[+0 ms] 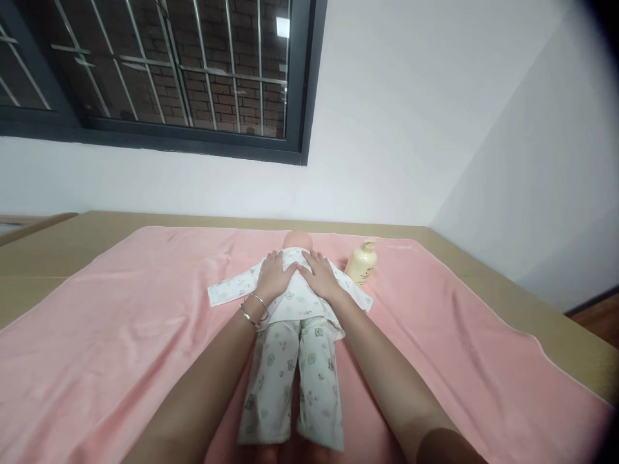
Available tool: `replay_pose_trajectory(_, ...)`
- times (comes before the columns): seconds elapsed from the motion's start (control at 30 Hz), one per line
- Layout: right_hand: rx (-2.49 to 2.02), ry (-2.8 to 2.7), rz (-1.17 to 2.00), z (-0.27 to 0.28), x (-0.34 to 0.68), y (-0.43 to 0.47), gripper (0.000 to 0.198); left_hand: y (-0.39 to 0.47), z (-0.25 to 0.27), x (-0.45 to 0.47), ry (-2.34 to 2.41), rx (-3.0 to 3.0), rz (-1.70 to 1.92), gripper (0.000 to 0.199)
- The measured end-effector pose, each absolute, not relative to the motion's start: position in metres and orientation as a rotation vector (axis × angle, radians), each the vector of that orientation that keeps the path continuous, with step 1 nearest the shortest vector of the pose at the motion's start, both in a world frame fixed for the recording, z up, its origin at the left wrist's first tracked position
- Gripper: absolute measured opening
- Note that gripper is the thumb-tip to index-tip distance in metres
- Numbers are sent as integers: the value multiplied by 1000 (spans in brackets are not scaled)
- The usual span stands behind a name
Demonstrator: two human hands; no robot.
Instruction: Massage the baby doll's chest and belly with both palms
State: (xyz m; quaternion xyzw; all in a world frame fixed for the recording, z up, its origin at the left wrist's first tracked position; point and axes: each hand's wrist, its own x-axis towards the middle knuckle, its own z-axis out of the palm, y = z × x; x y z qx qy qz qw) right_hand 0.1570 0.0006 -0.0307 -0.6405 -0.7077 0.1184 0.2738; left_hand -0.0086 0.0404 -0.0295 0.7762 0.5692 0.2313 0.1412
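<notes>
A baby doll [298, 240] lies stretched out on a pink cloth, its head at the far end and its feet toward me. It wears a white patterned long-sleeved top [294, 306] and matching trousers [276, 380]. Both sleeves spread out to the sides. My left hand [275, 276] rests flat on the left of the upper body, fingers stretched out, with bracelets on the wrist. Mirroring it, my right hand [320, 276] lies flat on the right of the upper body. The thumbs come close together over the middle. Neither hand grasps anything.
A pale yellow bottle [362, 263] stands tilted right of the doll, near its sleeve. The pink cloth [145, 335] is wrinkled and covers most of a tan surface [483, 277]. Behind rise a white wall [387, 129] and a barred dark-framed window [193, 138].
</notes>
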Motion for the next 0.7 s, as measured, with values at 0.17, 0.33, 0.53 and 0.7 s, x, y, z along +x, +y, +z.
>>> replay_pose_trajectory(0.17, -1738, -1902, 298, -30, 156, 0, 62, 42, -30, -9, 1644, 2223, 672, 77)
replay_pose_trajectory(0.33, -1741, -1880, 270, -26, 152, -4, 61, 43, -31, -9, 1643, 2225, 668, 76)
replay_pose_trajectory(0.53, -1789, -1831, 154, -17, 153, -9, 52, 43, -31, -9, 1637, 2247, 689, 75)
replay_pose_trajectory(0.7, -1873, -1768, 99, -2, 149, -15, 51, 43, -27, -10, 1642, 2247, 669, 73)
